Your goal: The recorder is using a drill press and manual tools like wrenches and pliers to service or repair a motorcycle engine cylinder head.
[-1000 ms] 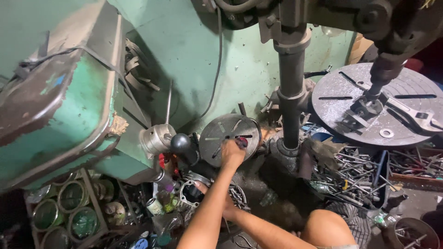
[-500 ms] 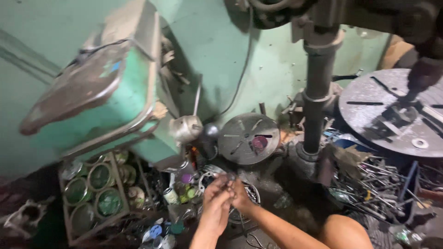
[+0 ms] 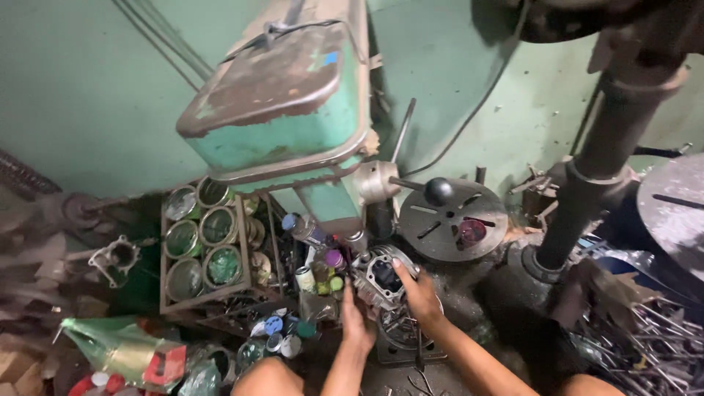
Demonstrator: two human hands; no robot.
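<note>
Fingers of both the left hand (image 3: 357, 323) and right hand (image 3: 419, 293) are curling around a grey finned metal engine cylinder (image 3: 380, 277), gripping it low beneath the green drill press (image 3: 293, 117); supporting opposite sides seems wisest.

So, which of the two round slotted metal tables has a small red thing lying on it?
The nearer, darker round table, just behind the green machine's black knob. A red thing lies on it. The grey table at the right edge shows none.
</note>
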